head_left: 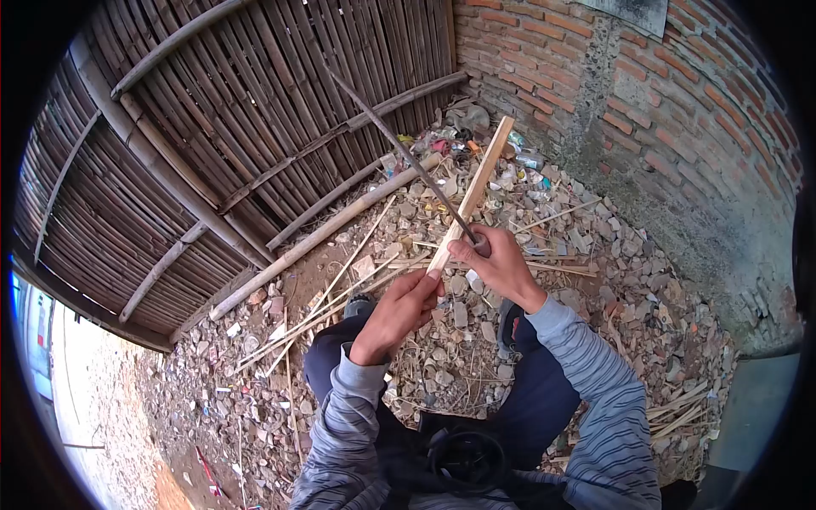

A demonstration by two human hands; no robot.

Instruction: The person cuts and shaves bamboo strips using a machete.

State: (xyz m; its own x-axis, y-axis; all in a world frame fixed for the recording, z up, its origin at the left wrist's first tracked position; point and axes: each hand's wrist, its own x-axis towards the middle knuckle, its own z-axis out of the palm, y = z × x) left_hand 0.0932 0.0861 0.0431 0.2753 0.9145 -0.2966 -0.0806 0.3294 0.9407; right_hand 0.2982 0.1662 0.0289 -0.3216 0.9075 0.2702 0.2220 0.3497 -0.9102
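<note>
- Centrally placed: 1 split-bamboo strip (482,177), held aslant above the rubble (459,361), its far end pointed toward the corner of the walls.
- Left hand (395,314): closed around the near end of the strip, thumb laid along it.
- Right hand (501,265): closed around the handle of 1 long-bladed knife (398,144); the blade is seen nearly edge-on and is crossed over the strip. Whether the edge is bitten into the strip cannot be told.
- Handling, as judged: strip light, stiff, slightly springy, liable to splinter along the grain; best gripped at the near end, with fingers kept clear of the blade. Knife heavier and rigid; to be held by the handle only.
- Count, worn: 2 striped sleeves (599,387), 2 shoes (360,306), the latter partly hidden.
- Count, surroundings: 1 bamboo-slat wall (255,93); 1 brick wall (544,51); 1 bamboo pole (323,240) laid along the ground near the slats; 1 grey panel (752,412) at the right.
- Loose strips (289,338): several, overlapped on the rubble; exact number not determinable. 1 further pile (684,412) is noted near the panel.
</note>
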